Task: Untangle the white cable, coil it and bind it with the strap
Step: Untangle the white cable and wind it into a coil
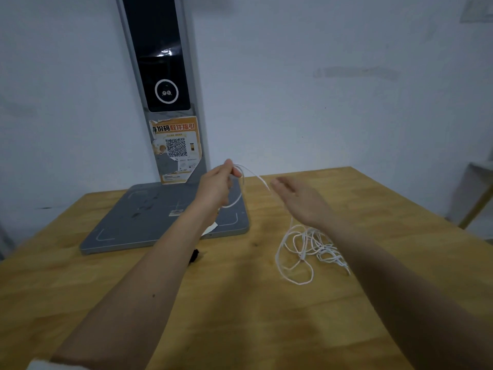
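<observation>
Head view, single frame. Both bare forearms reach forward over a wooden table (240, 303).

Left hand (213, 188): raised above the table, fingers curled closed around one end portion of the white cable (301, 252). Thumb and fingertips pinch it at the top of the hand. A small loop of cable hangs from those fingers and curves down past the knuckles, in front of the grey platform (149, 217).

From the left fingertips a strand runs rightward and downward through the air toward the right hand (298, 201).

Right hand: palm turned inward, fingers extended and held loosely together, slightly blurred. Whether the strand touches these fingers or only passes just behind them: cannot tell. No closed grip is visible.

Below and behind the right wrist the strand drops to the table and joins the main mass of cable, a loose tangle of overlapping loops lying flat on the wood. The tangle sits under the right forearm, well apart from the left fingers. One larger loop trails toward the near side of the heap.

A small dark object (194, 256), possibly the strap, lies on the table just beside the left forearm, partly hidden by it; identity unsure.

The grey platform lies beyond the left fingers, with an upright grey column (160, 76) rising from its far edge, carrying a dark screen and an orange sticker (174, 148) with a QR code.
</observation>
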